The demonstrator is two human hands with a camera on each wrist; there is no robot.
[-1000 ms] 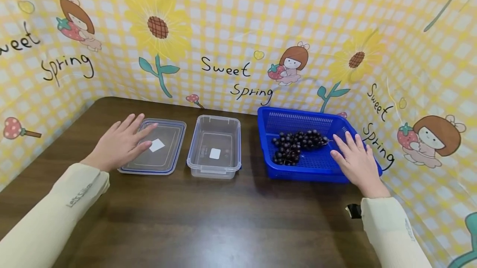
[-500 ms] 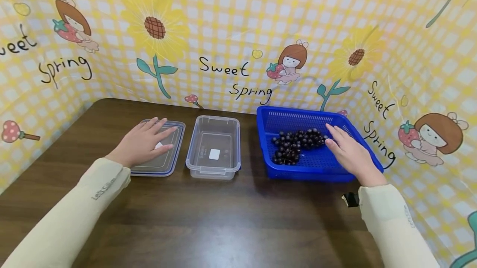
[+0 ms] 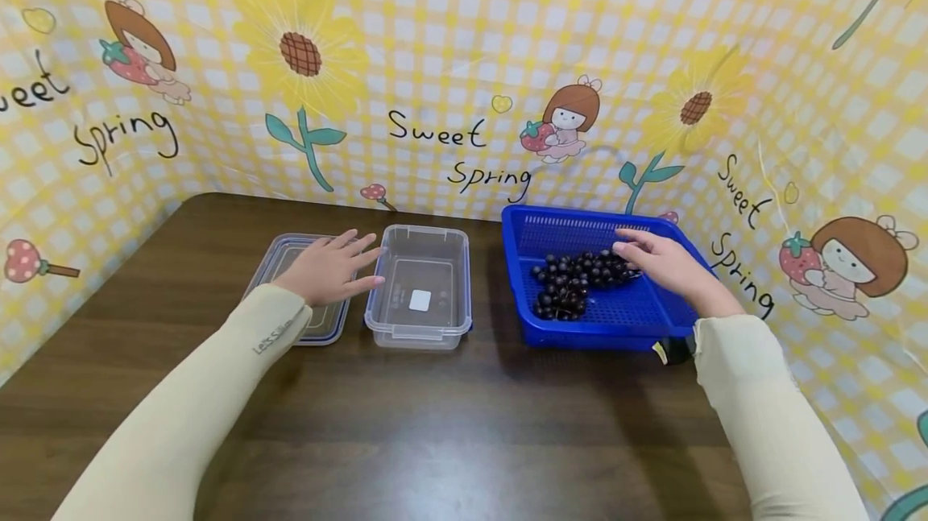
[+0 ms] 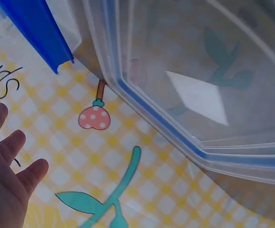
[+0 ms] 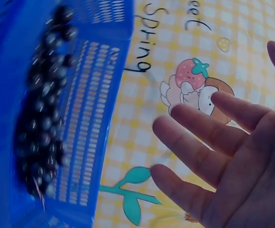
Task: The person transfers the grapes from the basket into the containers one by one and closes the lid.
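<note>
Dark grapes (image 3: 561, 287) in a bunch lie inside a blue plastic basket (image 3: 602, 336) at the right of the table. My right hand (image 3: 663, 263) is over the basket's right side, fingers extended towards the grapes and holding nothing; the right wrist view shows its fingers (image 5: 194, 147) spread. A clear rectangular food container (image 3: 419, 271) stands in the middle, with nothing in it but a white label on its base. Its blue-edged lid (image 3: 329, 332) lies to the left, partly hidden beneath my left hand (image 3: 329, 267). That hand is spread, fingertips reaching the container's left rim in the head view.
Brown wooden table (image 3: 435, 424) under everything. A yellow checked cloth (image 3: 435, 46) with printed flowers and figures rises behind and at both sides. The basket's right end is close to the cloth. A small black object (image 3: 676, 350) shows beside the right cuff.
My left hand has moved right across the lid to the container's edge. My right hand has shifted left and farther over the basket, nearer the grapes. Lid, container and basket stay put.
</note>
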